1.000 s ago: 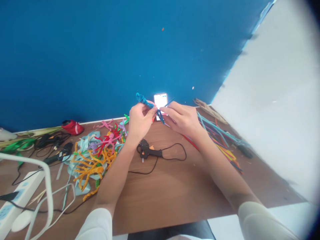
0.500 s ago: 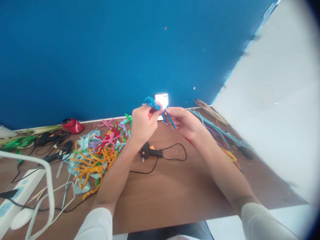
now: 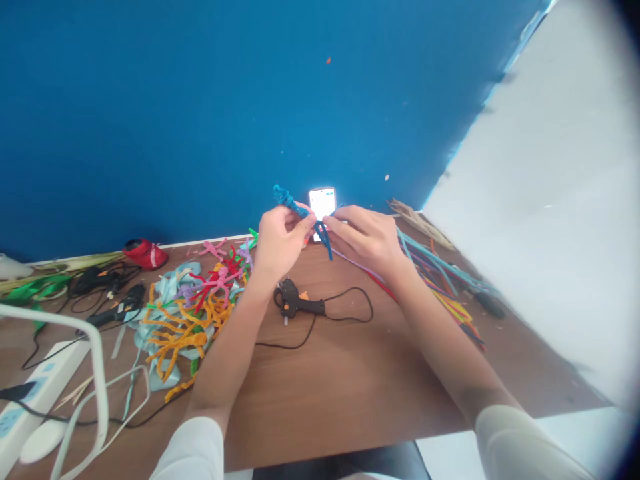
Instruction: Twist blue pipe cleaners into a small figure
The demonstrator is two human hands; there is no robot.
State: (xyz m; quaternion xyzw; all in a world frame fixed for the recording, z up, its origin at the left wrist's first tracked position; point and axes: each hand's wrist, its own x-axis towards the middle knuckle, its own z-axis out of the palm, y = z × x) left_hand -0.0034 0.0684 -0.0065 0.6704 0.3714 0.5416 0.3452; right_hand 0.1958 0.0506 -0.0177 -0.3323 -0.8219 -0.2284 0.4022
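Note:
Between my hands is a blue pipe-cleaner figure (image 3: 290,201), its coiled part pointing up and left and thin ends hanging down. My left hand (image 3: 283,240) is closed, with thumb and fingers pinching it below the coil. My right hand (image 3: 367,237) is also closed, its fingertips pinching a blue strand on the right side. Fingers partly hide where the strands meet. Behind the hands a phone (image 3: 323,199) with a lit screen leans against the blue wall.
A black glue gun (image 3: 300,303) with its cord lies on the table (image 3: 320,393). Twisted pipe-cleaner figures (image 3: 190,333) and pale ribbon heap at left, near a power strip (image 3: 45,380) and a white stand (image 3: 97,373). Loose pipe cleaners (image 3: 440,257) lie at right; a red roll (image 3: 145,253) sits far left.
My left hand has shifted slightly left and down with the coiled part. My right hand has turned over more, its fingers now bent down onto the blue strand.

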